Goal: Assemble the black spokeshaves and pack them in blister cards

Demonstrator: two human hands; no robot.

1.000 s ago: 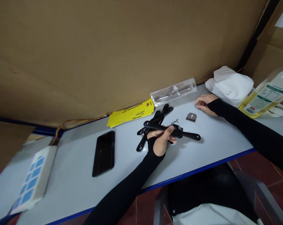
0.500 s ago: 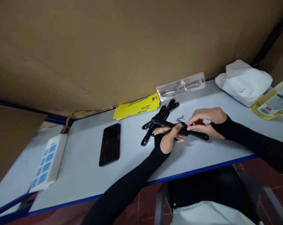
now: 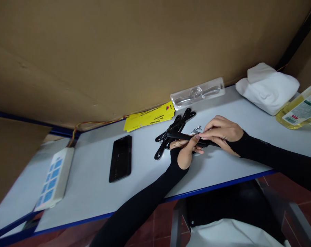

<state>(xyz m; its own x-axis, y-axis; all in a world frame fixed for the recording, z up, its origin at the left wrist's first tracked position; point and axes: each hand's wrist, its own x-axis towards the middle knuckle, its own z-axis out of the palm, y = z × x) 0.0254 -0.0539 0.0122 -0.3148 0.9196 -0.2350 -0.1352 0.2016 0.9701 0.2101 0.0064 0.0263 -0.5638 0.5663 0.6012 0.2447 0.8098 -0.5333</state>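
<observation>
My left hand [image 3: 185,151] grips a long black plastic handle piece [image 3: 180,136] just above the white table [image 3: 93,192]. My right hand [image 3: 222,130] is closed over the right part of that same piece, fingertips pinched at its middle. What the fingertips pinch is too small to make out. A pile of several similar black handle pieces [image 3: 171,132] lies just behind my left hand. A small metal part [image 3: 196,130] sits on the table by my right fingers.
A black phone [image 3: 121,158] lies left of the hands. Yellow cards [image 3: 150,116] and a clear blister pack [image 3: 198,92] sit by the cardboard wall. A white cloth [image 3: 268,87] and an oil bottle [image 3: 301,109] are far right. A white box with blue squares [image 3: 55,176] is far left.
My right hand came from the far right of the table to the black piece held in my left hand and now covers its right part. The view shifted slightly.
</observation>
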